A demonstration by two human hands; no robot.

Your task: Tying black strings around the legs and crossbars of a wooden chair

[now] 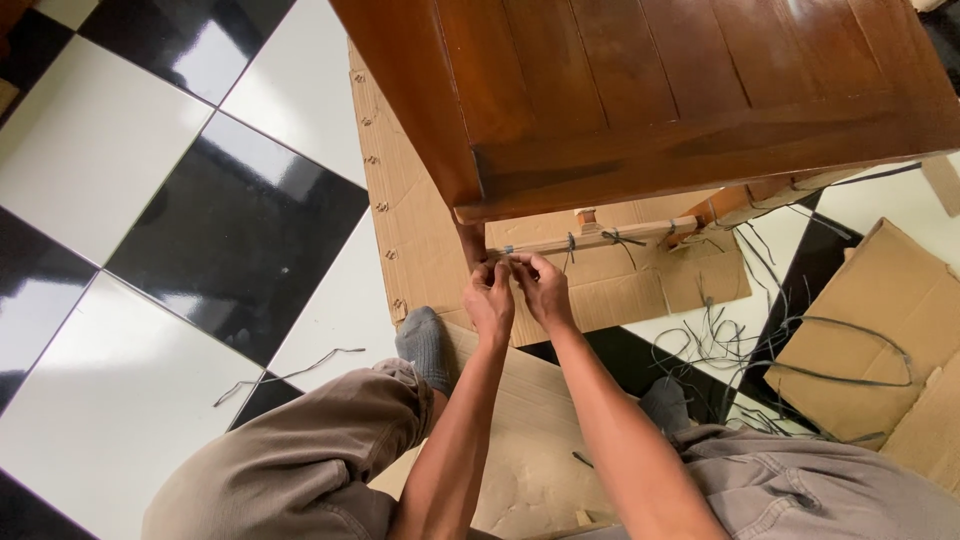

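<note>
A dark brown wooden piece of furniture [650, 90] fills the top of the head view. Under it runs a pale wooden rail [600, 238] with thin dark strands knotted around it. My left hand [489, 298] and my right hand [541, 287] meet at the rail's left end, beside the furniture leg [470, 240]. The fingertips of both hands pinch a thin dark strand [508, 256] there. The strand's far side is hidden behind my fingers.
Flattened cardboard [420, 230] lies beneath the furniture on a black and white tiled floor [150, 200]. Loose dark strands [740, 340] lie tangled at the right beside a cardboard box [880, 310]. One strand [285, 375] lies left of my grey-socked foot [425, 345].
</note>
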